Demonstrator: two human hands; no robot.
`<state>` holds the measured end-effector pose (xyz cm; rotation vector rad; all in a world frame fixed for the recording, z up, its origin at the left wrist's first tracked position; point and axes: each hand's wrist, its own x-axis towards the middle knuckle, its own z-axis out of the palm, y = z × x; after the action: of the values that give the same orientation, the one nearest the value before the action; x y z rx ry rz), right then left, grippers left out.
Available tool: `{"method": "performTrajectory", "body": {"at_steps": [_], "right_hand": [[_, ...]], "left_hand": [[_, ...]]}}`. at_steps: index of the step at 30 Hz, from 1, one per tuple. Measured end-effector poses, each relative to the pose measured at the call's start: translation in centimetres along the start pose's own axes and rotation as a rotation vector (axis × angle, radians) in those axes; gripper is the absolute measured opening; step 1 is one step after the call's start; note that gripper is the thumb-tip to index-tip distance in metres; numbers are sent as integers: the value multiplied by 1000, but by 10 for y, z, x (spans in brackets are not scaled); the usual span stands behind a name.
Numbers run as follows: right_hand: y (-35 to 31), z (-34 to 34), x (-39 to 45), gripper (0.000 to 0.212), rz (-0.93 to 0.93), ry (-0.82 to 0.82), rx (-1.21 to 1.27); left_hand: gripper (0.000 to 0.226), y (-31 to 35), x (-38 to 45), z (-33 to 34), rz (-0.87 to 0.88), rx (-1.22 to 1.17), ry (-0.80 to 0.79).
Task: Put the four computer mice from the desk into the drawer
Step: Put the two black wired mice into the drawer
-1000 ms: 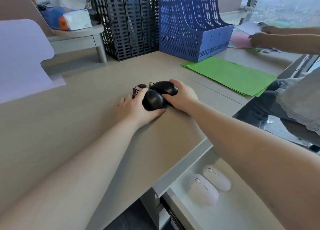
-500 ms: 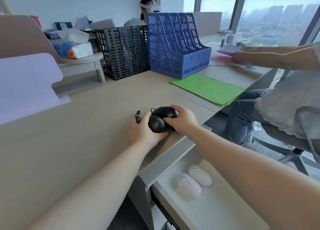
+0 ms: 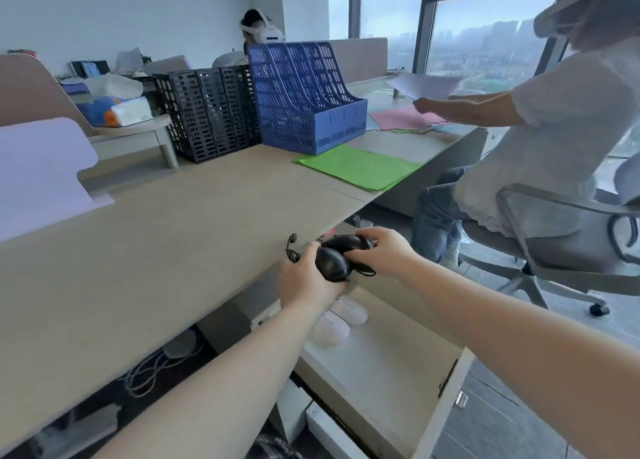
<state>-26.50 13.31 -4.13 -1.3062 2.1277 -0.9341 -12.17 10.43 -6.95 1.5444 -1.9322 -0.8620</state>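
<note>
Counting the mice gives four: two black ones held in the hands at mid-frame and two white ones lying in the open drawer (image 3: 388, 372) below them. The left hand (image 3: 304, 282) is wrapped around the nearer black mouse (image 3: 332, 266), whose long axis runs from upper left to lower right of the frame; which end is its front cannot be told. The right hand (image 3: 384, 254) closes its fingers over the farther black mouse (image 3: 346, 242), which lies almost level across the frame and touches the first. Thin black cables (image 3: 292, 251) loop out to the left of the pair. Both are held just past the desk (image 3: 156, 251) edge, above the drawer. The first white mouse (image 3: 349, 309) and the second white mouse (image 3: 330, 329) lie side by side and touching, partly hidden by the left wrist. In the upper middle of the frame stand one blue file rack (image 3: 304, 112) and one black file rack (image 3: 207, 112), with one stack of green paper (image 3: 356, 166) to their right.
</note>
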Motion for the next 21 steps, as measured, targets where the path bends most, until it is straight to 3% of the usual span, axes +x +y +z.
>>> {"method": "performTrajectory", "body": {"at_steps": [8, 18, 21], "right_hand": [[55, 0, -22, 39, 109, -55, -11], [118, 27, -17, 57, 206, -201, -97], [131, 33, -11, 50, 215, -219, -149]], "left_hand": [[71, -6, -24, 51, -84, 67, -145], [74, -36, -40, 112, -203, 150, -282], [76, -42, -42, 128, -224, 171, -314]]}}
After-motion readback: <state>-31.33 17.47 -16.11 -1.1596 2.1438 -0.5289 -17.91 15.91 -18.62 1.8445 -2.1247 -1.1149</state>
